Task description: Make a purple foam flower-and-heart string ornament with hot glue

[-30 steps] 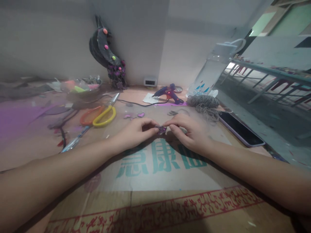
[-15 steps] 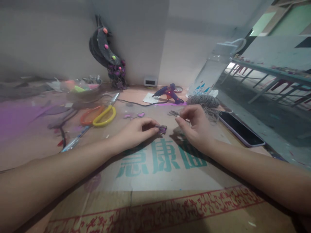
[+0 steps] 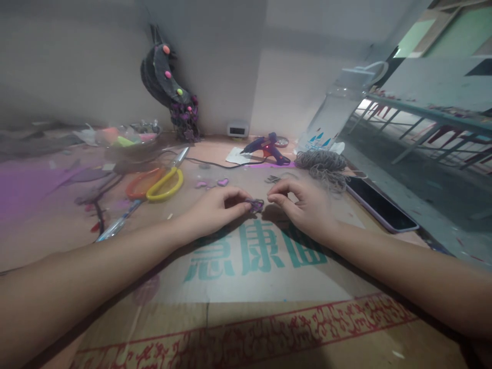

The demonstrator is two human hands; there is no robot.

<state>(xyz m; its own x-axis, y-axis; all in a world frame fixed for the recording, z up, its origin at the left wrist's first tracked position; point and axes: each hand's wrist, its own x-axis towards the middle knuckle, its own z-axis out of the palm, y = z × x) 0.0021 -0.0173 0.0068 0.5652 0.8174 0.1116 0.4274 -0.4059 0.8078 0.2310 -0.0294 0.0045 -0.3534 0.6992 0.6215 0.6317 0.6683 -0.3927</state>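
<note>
Between the thumb and fingers of my left hand (image 3: 226, 207) is a small purple piece edged with grey cord (image 3: 257, 205), held just above the printed sheet. Close to its right side, my right hand (image 3: 303, 205) has thumb and index finger drawn together in a pinch. Whether anything is between those fingertips I cannot make out. Small metal snips (image 3: 273, 179) lie just behind the right hand, partly hidden by it. Purple heart shapes (image 3: 223, 182) rest on the table beyond my left hand.
A blue glue gun (image 3: 267, 147) with a lit red light stands at the back, its cord running left. Grey yarn (image 3: 323, 163), a phone (image 3: 380, 205) and a clear bottle (image 3: 326, 118) are at right. Yellow-and-orange-handled scissors (image 3: 165, 184) lie left. A grey crescent ornament (image 3: 165, 77) leans against the wall.
My right hand has moved left and slightly down, toward the purple piece, and now covers more of the snips. My left hand stays in place with its hold.
</note>
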